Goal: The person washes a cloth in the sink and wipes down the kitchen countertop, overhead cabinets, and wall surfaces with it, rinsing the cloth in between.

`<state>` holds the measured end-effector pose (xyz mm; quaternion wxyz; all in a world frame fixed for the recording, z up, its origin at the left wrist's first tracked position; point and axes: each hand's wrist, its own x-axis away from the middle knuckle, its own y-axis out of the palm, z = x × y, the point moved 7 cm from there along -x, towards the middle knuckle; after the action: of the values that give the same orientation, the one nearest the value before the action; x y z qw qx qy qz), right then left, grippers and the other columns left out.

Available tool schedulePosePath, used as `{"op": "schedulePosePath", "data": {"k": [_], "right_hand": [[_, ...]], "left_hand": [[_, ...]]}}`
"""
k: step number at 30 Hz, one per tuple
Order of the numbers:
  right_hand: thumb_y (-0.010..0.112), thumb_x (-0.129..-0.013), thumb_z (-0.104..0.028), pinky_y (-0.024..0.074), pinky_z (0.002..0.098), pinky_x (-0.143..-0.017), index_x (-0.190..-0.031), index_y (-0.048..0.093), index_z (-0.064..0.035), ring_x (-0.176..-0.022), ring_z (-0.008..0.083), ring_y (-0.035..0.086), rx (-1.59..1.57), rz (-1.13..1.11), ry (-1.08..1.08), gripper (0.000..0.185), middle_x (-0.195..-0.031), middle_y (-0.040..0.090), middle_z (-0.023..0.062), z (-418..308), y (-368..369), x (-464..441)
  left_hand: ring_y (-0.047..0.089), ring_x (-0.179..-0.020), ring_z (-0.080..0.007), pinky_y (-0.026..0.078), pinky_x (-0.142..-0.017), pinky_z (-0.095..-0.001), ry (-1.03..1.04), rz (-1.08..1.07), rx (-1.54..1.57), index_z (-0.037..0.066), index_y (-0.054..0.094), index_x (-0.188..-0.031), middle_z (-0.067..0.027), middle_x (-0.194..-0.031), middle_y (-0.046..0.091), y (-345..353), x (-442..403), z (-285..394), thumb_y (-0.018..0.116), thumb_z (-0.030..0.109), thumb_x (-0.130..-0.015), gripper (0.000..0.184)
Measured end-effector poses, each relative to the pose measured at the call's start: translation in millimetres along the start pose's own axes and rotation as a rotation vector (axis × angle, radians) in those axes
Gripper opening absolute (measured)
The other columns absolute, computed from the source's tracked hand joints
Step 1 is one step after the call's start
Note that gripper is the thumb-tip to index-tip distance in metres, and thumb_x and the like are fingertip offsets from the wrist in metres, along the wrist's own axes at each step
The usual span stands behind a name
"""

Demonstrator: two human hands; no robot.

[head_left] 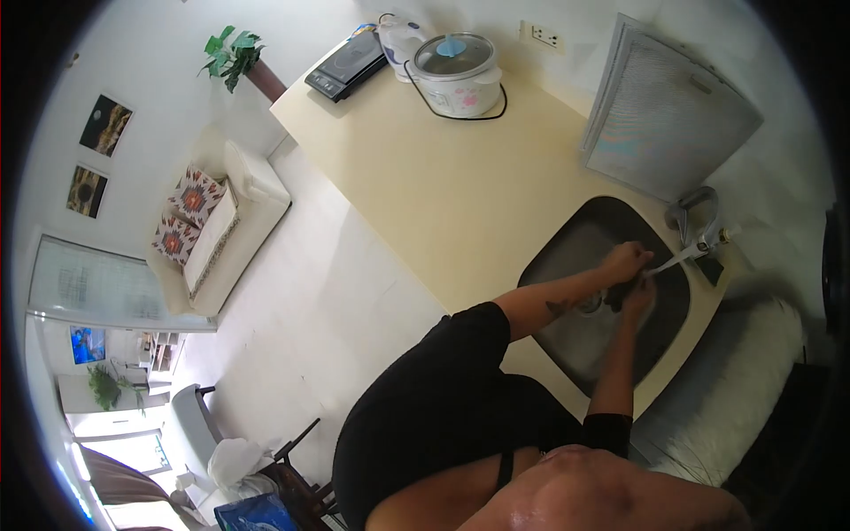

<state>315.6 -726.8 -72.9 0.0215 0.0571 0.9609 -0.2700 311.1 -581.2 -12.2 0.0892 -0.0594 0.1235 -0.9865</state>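
Note:
My left hand (628,260) and my right hand (639,292) are close together over the dark sink (567,252). Fingers on both look closed, and a small dark thing (616,294) shows between them, too unclear to name. A stream of water (677,257) runs from the metal faucet (704,241) onto my hands. Below them, the drain (589,305) is partly visible at the bottom of the basin.
Mesh filter panels (664,115) lean on the wall behind the faucet. A lidded white cooker (456,84) and a black induction cooktop (350,64) stand along the counter (425,186). A wrapped roll (739,389) lies beside the sink; a sofa (252,208) is across the room.

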Motion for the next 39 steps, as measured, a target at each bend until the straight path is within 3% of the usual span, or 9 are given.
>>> {"op": "schedulePosePath", "data": {"k": [9,15,17,20,23,25,27,29,39], "right_hand": [[0.043,-0.096,-0.019,0.0390,0.0364,-0.094,-0.124,0.048,-0.0016,-0.114,0.0192,0.048,-0.870,-0.256,0.200,0.033,-0.117,0.054,0.0053,50.1,14.0,5.6],[0.052,-0.090,-0.016,0.0391,0.0362,-0.097,-0.131,0.043,-0.0043,-0.110,0.0232,0.051,0.810,-0.379,-0.664,0.043,-0.121,0.053,0.0102,51.4,10.5,-3.5],[0.054,-0.083,-0.004,0.0375,0.0342,-0.097,-0.120,0.053,0.0003,-0.107,0.0248,0.053,-0.387,-0.175,0.089,0.036,-0.113,0.057,0.0151,48.5,-24.4,-20.5],[0.054,-0.080,0.000,0.0369,0.0384,-0.099,-0.118,0.055,-0.0010,-0.108,0.0254,0.053,-0.118,-0.156,-0.016,0.038,-0.118,0.055,0.0143,-35.5,-24.2,-0.6],[0.050,-0.085,-0.005,0.0436,0.0392,-0.092,-0.118,0.054,-0.0011,-0.109,0.0238,0.052,-0.516,-0.228,0.177,0.034,-0.120,0.054,0.0134,-13.4,4.5,4.0],[0.052,-0.087,-0.010,0.0429,0.0388,-0.093,-0.119,0.053,-0.0013,-0.110,0.0233,0.051,-0.530,-0.319,-0.018,0.034,-0.120,0.054,0.0125,23.5,-6.2,-8.9],[0.053,-0.089,-0.016,0.0422,0.0384,-0.093,-0.121,0.052,-0.0016,-0.111,0.0228,0.051,-0.536,-0.395,-0.213,0.035,-0.120,0.054,0.0115,14.4,-13.3,-9.8],[0.057,-0.089,-0.030,0.0433,0.0332,-0.089,-0.122,0.050,-0.0032,-0.107,0.0218,0.053,-0.821,-0.251,0.434,0.043,-0.116,0.056,0.0089,9.5,-27.1,1.3],[0.064,-0.083,-0.026,0.0424,0.0318,-0.084,-0.129,0.044,-0.0072,-0.105,0.0159,0.051,-0.701,-0.786,0.551,0.054,-0.118,0.053,0.0059,24.2,-16.8,-13.2]], "left_hand": [[0.064,-0.085,-0.0343,0.049,-0.073,-0.0428,0.325,-0.208,0.214,0.003,0.065,-0.087,-0.0182,-0.089,0.065,27.5,8.7,41.7,0.064,0.026,-0.079,0.024],[0.062,-0.092,-0.0308,0.048,-0.081,-0.0404,0.176,0.051,0.227,0.001,0.064,-0.091,-0.0164,-0.094,0.065,-51.0,-12.9,13.0,0.067,0.028,-0.078,0.030],[0.062,-0.094,-0.0318,0.047,-0.084,-0.0407,0.104,0.053,-0.220,0.002,0.063,-0.097,-0.0177,-0.097,0.065,-54.3,-4.0,-14.5,0.069,0.029,-0.076,0.035],[0.060,-0.101,-0.0355,0.046,-0.090,-0.0417,0.185,-0.365,-0.604,0.003,0.059,-0.114,-0.0216,-0.106,0.063,-5.0,-6.0,-65.8,0.072,0.028,-0.073,0.050],[0.060,-0.101,-0.0362,0.047,-0.089,-0.0417,0.638,-0.096,-0.092,0.003,0.055,-0.120,-0.0217,-0.105,0.063,8.1,9.9,-51.9,0.071,0.017,-0.071,0.053],[0.058,-0.106,-0.0354,0.046,-0.091,-0.0413,0.023,-0.116,0.246,0.001,0.056,-0.117,-0.0218,-0.111,0.061,0.1,6.3,-61.7,0.065,0.005,-0.066,0.052],[0.057,-0.108,-0.0355,0.045,-0.092,-0.0409,0.053,-0.193,0.236,0.001,0.056,-0.116,-0.0216,-0.113,0.060,-4.1,7.1,-42.7,0.062,0.002,-0.063,0.053],[0.055,-0.109,-0.0356,0.045,-0.093,-0.0405,0.079,-0.271,0.227,0.001,0.056,-0.115,-0.0214,-0.116,0.058,2.5,5.6,-39.2,0.059,0.000,-0.061,0.055],[0.047,-0.114,-0.0401,0.039,-0.097,-0.0473,0.814,-0.133,-0.340,0.006,0.053,-0.119,-0.0190,-0.123,0.050,-1.0,53.2,60.9,0.072,0.016,-0.063,0.061]]}}
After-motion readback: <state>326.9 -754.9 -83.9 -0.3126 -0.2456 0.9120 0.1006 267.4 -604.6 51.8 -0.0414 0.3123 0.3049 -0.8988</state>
